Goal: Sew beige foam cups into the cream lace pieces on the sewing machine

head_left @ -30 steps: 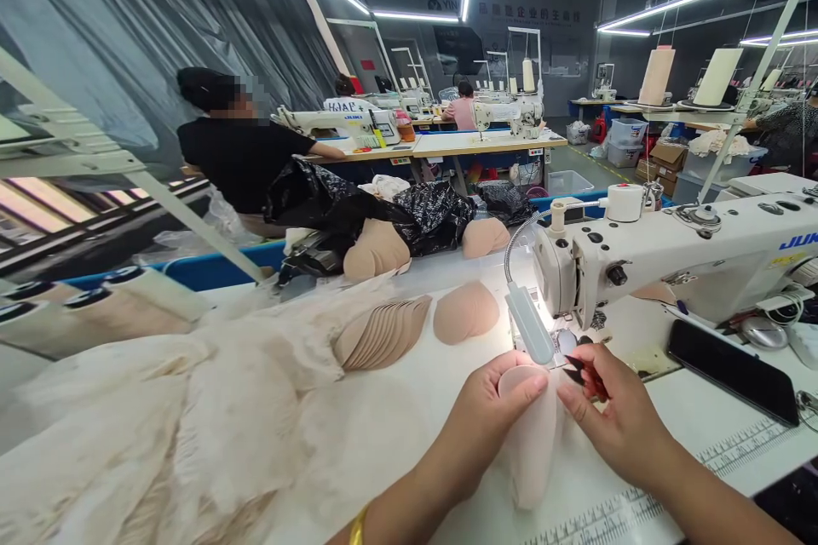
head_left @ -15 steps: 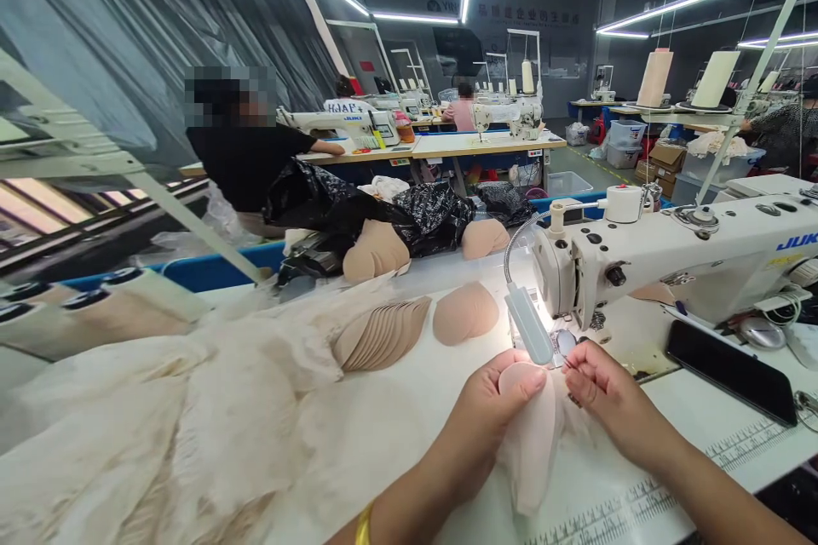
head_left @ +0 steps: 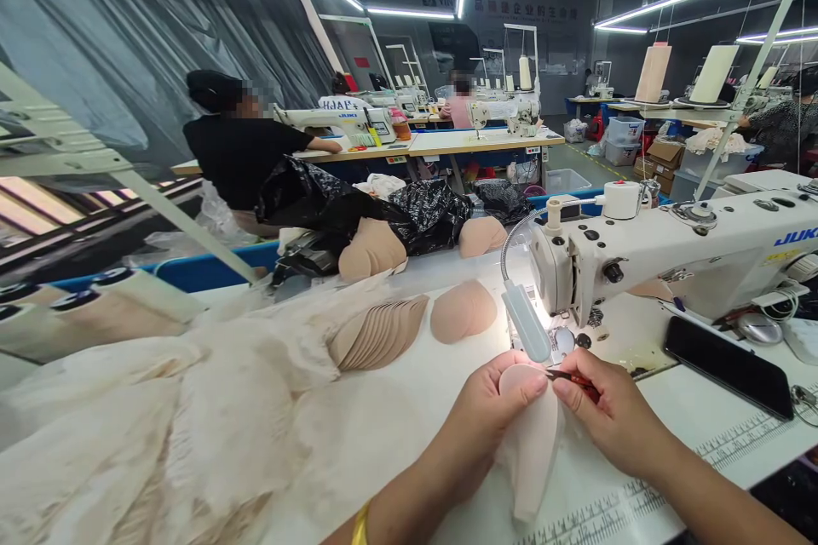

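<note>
One pale pink fabric piece (head_left: 537, 443) is in hand, in front of the needle end of the JUKI sewing machine (head_left: 690, 247). Its handling looks under way rather than finished: the left hand's (head_left: 495, 400) grip pinches its top, thumb over the front, while the right hand's (head_left: 607, 409) grip is curled around red-handled snips (head_left: 578, 381), their dark tips at the fabric's edge (whether anything is cut, I cannot tell). Two beige pad stacks (head_left: 380, 332) (head_left: 464, 312) lie fanned out, unheld; whether done or waiting is unclear. Pale cloth (head_left: 236, 417) covers the left of the white table (head_left: 677, 400); a smartphone (head_left: 728, 368) lies at right. Beyond, a co-worker in black (head_left: 239, 153) sits under strip lights (head_left: 412, 13).
</note>
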`<state>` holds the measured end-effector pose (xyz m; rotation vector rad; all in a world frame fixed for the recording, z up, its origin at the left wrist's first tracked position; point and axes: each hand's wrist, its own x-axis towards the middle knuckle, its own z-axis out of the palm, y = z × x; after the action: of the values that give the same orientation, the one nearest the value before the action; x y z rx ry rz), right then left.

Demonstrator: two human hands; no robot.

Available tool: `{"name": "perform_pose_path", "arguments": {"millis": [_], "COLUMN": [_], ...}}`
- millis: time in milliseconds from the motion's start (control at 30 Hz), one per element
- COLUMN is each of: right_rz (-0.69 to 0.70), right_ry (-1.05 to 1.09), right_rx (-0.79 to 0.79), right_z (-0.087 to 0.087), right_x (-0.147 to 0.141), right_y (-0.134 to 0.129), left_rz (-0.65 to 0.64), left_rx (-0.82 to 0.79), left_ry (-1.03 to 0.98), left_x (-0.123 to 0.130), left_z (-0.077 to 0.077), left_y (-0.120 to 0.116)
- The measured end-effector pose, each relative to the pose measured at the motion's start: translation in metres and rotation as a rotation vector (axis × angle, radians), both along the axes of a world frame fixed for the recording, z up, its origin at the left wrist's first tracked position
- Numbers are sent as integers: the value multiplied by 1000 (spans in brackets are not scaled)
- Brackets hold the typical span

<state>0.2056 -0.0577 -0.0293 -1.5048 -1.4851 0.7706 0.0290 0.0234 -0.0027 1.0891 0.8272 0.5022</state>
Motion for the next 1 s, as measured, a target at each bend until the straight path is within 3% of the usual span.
{"name": "perform_pose_path", "arguments": {"millis": [600,867,1000], "right_rz": [4,-73,-95], "right_ry": [42,-214,-267], "right_rx": [8,139,178], "right_z": [0,-2,-3], "right_x": [-1,-2,-2], "right_y": [-1,0,0], "left_rz": [-19,-6,3], "left_rx": [-43,-40,-44], "left_ry": [-23,-29,-5], "left_x": [-1,-2,-1], "left_z": [-8,-13,-8], "left_y": [2,3,1]}}
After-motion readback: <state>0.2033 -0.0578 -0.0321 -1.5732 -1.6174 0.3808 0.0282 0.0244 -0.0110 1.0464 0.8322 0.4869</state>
